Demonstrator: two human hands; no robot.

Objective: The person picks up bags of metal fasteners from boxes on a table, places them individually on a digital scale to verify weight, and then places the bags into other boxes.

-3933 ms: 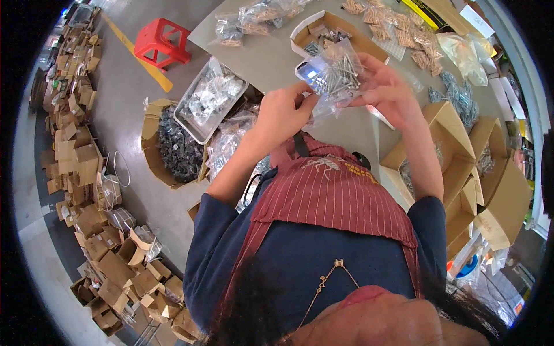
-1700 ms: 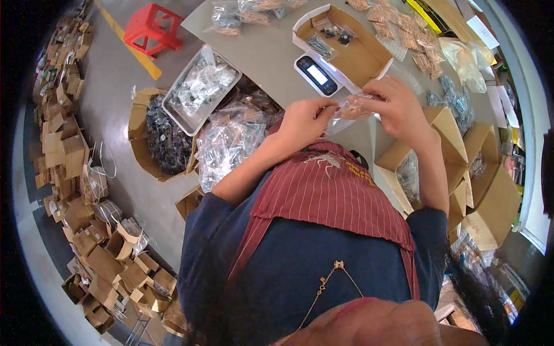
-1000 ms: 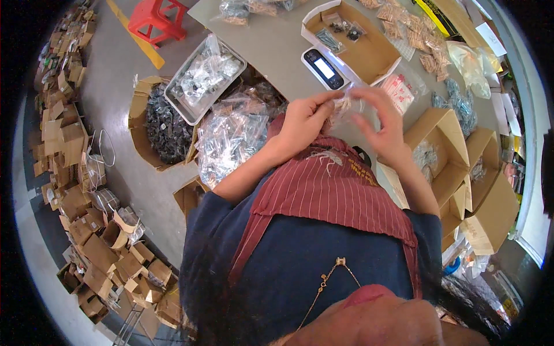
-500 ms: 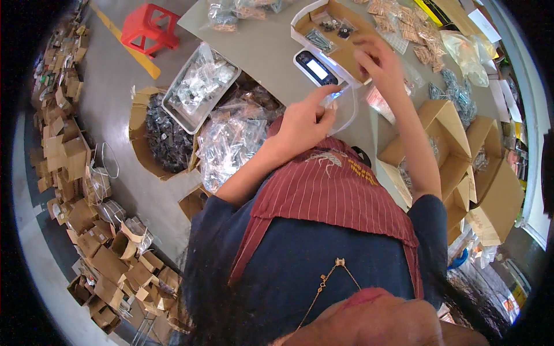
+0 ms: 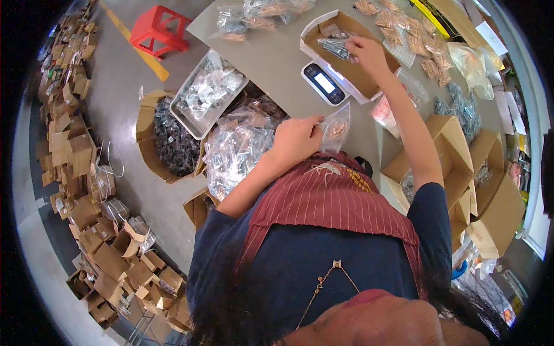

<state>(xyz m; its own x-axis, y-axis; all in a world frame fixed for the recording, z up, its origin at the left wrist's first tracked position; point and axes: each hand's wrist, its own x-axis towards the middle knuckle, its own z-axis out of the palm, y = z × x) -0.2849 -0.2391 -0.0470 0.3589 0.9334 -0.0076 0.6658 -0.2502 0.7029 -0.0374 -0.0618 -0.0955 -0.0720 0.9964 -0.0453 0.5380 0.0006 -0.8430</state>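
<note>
My left hand [image 5: 297, 138] is closed, its thumb and forefinger pinching the edge of a small clear plastic bag [image 5: 336, 130]. Small light-brown wooden pegs show inside the bag. My right hand [image 5: 369, 56] reaches over a shallow open cardboard tray [image 5: 369, 84]. Its fingertips close on the near end of a bunch of long silvery screws [image 5: 336, 48] in the tray. The hand hides part of the tray's contents. Beside the tray sits a white digital scale [image 5: 325, 84] with a lit display.
Bags of wooden pegs [image 5: 412, 34] lie at the table's far right. A metal tray of bagged parts [image 5: 210, 86] stands left, above a cardboard box of dark parts [image 5: 173, 138]. Open cartons [image 5: 450, 144] stand right. A red stool [image 5: 158, 32] and many cartons [image 5: 115, 265] occupy the floor left.
My right hand has moved forward over the tray to the screws. My left hand has drawn back from the scale, and the bag of pegs now shows clearly. The view has shifted slightly.
</note>
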